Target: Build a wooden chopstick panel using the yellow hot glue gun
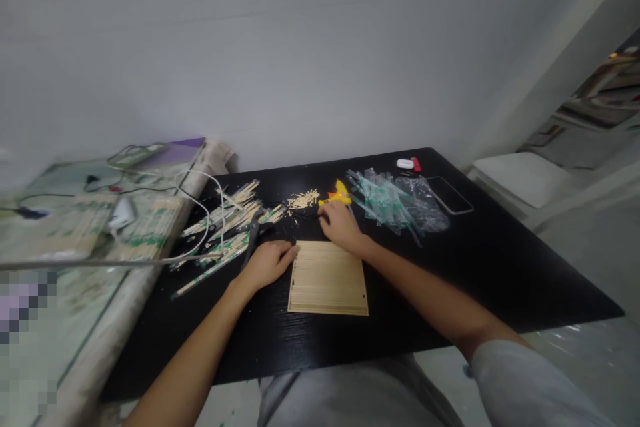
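Note:
A square panel of glued wooden sticks (328,278) lies flat on the black table (490,267) in front of me. My left hand (267,263) rests at the panel's upper left corner, fingers curled against its edge. My right hand (341,225) lies just beyond the panel's top edge, fingers closed near the black cord of a yellow glue gun (338,195); what it holds is hidden. A small heap of cut stick pieces (303,199) sits left of the gun.
Wrapped chopsticks (230,230) and a dark plier-like tool (251,237) lie at left under a white cable (210,213). Empty clear wrappers (395,203), a phone (449,195) and a white-and-red object (409,164) lie at right. A cluttered surface adjoins the table's left side.

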